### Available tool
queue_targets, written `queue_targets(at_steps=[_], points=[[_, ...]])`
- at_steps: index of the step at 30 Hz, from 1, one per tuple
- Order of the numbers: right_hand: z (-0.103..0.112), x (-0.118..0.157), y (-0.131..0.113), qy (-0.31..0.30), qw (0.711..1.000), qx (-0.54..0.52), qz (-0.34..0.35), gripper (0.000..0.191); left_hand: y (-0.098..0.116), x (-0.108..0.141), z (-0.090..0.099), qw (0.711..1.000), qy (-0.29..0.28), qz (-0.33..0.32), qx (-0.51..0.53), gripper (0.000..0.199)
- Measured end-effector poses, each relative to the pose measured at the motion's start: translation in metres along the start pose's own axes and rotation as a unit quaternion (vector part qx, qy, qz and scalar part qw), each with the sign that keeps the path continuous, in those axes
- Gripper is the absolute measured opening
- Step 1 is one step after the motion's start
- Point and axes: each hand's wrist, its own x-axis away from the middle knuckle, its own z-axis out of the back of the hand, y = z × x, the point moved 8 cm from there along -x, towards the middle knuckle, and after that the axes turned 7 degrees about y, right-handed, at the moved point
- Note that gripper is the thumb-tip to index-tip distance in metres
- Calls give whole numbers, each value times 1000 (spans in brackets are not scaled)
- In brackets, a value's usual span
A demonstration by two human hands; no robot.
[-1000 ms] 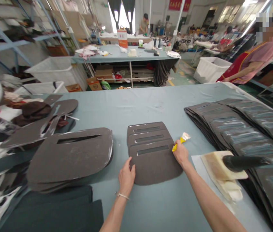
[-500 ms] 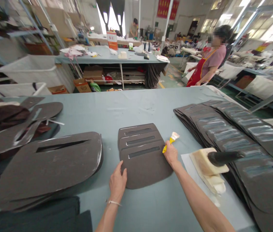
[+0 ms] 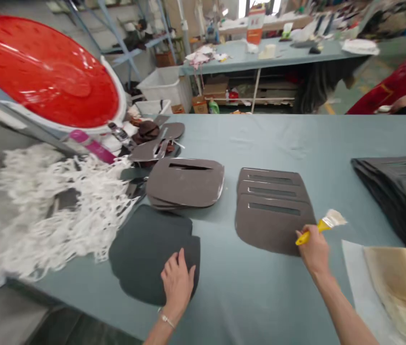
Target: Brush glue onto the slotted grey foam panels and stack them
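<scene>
My right hand is closed around a yellow-handled paintbrush, its pale bristles tilted up to the right. It is beside the lower right edge of several overlapping dark brown panels, each with a long slot. My left hand, fingers spread, lies over the right part of a dark green-grey stack of cut pieces. Behind that stack is a pile of rounded brown panels with one slit on top. A yellowed glue container rests on a white sheet, partly cut off by the frame.
White tangled strips heap up at the left, below a big red disc. Dark panels are stacked at the right on the blue-green table. A person in a red apron is at the far right.
The view has swung left, bringing the white strips and red disc into sight. My left hand has moved from the slotted panels to the dark green-grey stack. The brush stays in my right hand.
</scene>
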Motion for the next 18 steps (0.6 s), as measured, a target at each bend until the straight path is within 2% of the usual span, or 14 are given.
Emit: queue_targets(at_steps=[2, 5, 8, 10, 12, 13, 14, 16, 18], points=[[-8, 33, -35, -29, 998, -53, 25, 14, -28, 15, -5, 999, -16, 2, 37, 30], [-22, 90, -108, -112, 981, -142, 68, 18, -41, 19, -10, 986, -27, 27, 162, 24], [-29, 144, -185, -207, 934, -260, 129, 21, -22, 17, -6, 955, -32, 69, 287, 24], [-28, 165, -220, -236, 905, -324, 143, 23, 2, 17, -5, 931, -76, 53, 352, 28], [-26, 172, -233, -235, 893, -362, 124, 19, 15, 19, -4, 921, -113, 23, 371, 33], [-26, 171, -233, -223, 895, -372, 109, 15, 12, 19, -2, 929, -106, 23, 354, 35], [-25, 168, -229, -207, 899, -375, 94, 11, 0, 17, -1, 946, -79, 40, 313, 38], [-24, 160, -215, -172, 912, -366, 72, 9, -38, 14, 6, 976, 16, 117, 184, 46], [-23, 154, -201, -148, 923, -350, 64, 12, -71, 15, 5, 980, 54, 181, 59, 60]])
